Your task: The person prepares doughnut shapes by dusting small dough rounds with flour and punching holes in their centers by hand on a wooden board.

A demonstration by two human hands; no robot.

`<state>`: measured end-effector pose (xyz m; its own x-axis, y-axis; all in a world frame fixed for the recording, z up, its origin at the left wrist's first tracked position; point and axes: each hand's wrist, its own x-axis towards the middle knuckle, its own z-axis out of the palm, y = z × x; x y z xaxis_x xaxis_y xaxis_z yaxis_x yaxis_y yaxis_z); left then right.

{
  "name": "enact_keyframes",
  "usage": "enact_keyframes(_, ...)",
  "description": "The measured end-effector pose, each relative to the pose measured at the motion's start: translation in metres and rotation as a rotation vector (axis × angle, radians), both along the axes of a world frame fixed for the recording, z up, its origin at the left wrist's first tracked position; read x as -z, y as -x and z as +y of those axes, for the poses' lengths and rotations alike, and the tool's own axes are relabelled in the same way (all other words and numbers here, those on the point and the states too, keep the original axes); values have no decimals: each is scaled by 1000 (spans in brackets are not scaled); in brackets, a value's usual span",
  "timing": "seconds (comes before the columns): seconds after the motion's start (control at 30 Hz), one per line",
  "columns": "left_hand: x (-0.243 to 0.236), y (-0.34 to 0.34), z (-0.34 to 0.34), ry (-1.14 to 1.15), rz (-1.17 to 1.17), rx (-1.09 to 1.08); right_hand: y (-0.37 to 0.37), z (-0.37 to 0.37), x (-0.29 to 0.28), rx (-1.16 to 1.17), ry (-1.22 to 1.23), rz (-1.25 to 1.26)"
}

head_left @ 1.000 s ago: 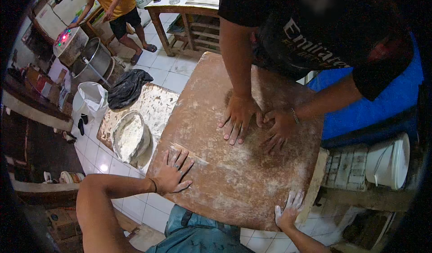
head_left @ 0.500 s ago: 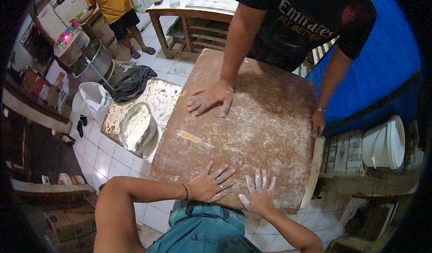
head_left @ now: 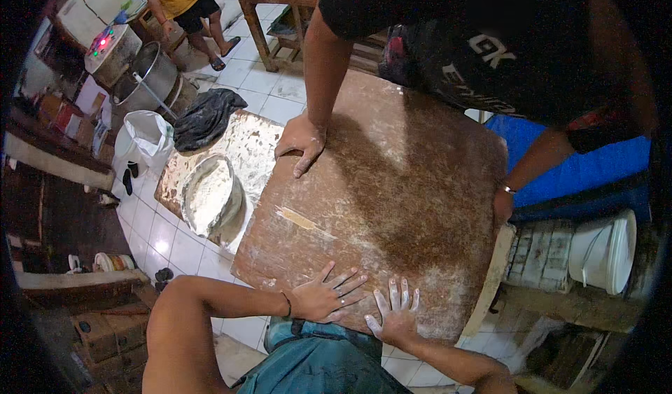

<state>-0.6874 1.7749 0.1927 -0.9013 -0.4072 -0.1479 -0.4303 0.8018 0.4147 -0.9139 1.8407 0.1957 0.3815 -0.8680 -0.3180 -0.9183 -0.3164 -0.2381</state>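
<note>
A floury brown wooden tabletop (head_left: pixel 378 205) lies in front of me. My left hand (head_left: pixel 323 297) rests flat on its near edge, fingers spread, with a ring on one finger. To its right, my right hand (head_left: pixel 396 318) also presses flat on the wood, its fingers apart and white with flour. Neither hand holds anything. Across from me a co-worker leans over the board. One of the co-worker's hands (head_left: pixel 302 142) grasps the left edge, and the other hand (head_left: pixel 502 205) is at the right edge, its fingers partly hidden.
Left of the board, a metal basin of flour (head_left: pixel 212 196) stands on a flour-dusted low surface (head_left: pixel 246 142) near a black plastic bag (head_left: pixel 207 119). A white lidded bucket (head_left: pixel 603 251) stands at right. Another person (head_left: pixel 180 5) stands at the far left near a mixer (head_left: pixel 143 79).
The co-worker has bent further over the board. The co-worker's hand on the left has gone from lying flat on the top to gripping the left edge. My hands stay nearly in place.
</note>
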Motion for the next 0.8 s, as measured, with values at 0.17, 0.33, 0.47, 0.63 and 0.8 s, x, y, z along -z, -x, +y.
enact_keyframes(0.17,0,-1,3,97,59,-48,-7,-3,-8,12,76,28)
enact_keyframes(0.33,-3,-6,2,114,83,-97,6,1,-7,135,117,-30)
enact_keyframes(0.47,-18,-69,-10,160,-12,-294,65,28,-28,405,105,119)
enact_keyframes(0.63,-10,-97,-8,244,-148,-468,121,48,-7,534,99,82)
enact_keyframes(0.8,-6,-104,-12,76,-176,-447,130,60,13,401,126,68)
